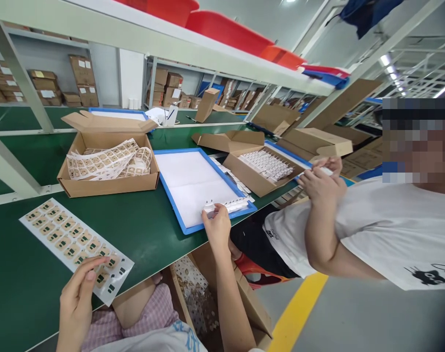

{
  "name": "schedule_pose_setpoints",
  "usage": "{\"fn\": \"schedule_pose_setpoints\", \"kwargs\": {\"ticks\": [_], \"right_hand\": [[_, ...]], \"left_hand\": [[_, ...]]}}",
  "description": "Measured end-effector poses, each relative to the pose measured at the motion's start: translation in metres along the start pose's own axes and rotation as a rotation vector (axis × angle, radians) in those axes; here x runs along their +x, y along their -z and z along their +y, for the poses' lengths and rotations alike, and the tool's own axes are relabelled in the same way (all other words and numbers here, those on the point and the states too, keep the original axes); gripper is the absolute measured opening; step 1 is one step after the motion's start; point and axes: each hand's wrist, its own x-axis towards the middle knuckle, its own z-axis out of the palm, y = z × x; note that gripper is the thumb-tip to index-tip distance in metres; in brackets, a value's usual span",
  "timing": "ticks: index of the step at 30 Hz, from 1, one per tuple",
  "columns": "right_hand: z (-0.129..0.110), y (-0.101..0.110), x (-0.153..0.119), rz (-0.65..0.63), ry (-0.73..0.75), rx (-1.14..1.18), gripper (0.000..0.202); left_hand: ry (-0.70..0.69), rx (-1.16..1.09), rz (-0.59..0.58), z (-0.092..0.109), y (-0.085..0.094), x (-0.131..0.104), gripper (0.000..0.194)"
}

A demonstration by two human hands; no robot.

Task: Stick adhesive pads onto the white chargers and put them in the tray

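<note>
A white sheet of tan stickers (63, 235) lies aslant on the green table. My left hand (81, 288) is over its near end, thumb and fingers close together; whatever they pinch is too small to make out. Farther right, my right hand (218, 225) has its thumb and fingers closed on a small white part (209, 208) at the near edge of a blue-rimmed white tray (182, 183). Beside that hand, a row of white parts with dark pins (237, 204) rests across the tray's near right corner.
An open cardboard box (108, 188) of sticker sheets stands behind the sheet. Another box (244, 173) holds rows of white parts. A person (354, 230) in a white shirt works at the right. Below the table edge is a carton (250, 298) with scraps.
</note>
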Motion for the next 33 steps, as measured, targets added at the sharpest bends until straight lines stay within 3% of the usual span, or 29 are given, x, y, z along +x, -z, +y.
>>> {"fn": "schedule_pose_setpoints", "kwargs": {"ticks": [5,11,16,27,33], "right_hand": [[0.006,0.009,-0.004,0.058,0.031,-0.089,0.027],[0.013,0.014,-0.003,0.091,0.032,-0.159,0.029],[0.009,0.008,-0.003,0.09,0.04,-0.172,0.022],[0.001,0.004,-0.006,0.119,0.024,-0.21,0.015],[0.005,0.004,-0.006,0.14,0.014,-0.195,0.016]], "left_hand": [[0.018,0.014,0.054,0.007,0.006,0.002,0.035],[-0.053,0.095,0.086,-0.011,0.021,0.013,0.035],[-0.19,0.305,0.051,-0.022,0.031,0.021,0.032],[-0.251,0.373,0.068,-0.016,0.032,0.019,0.029],[-0.241,0.529,0.035,-0.023,0.029,0.022,0.031]]}}
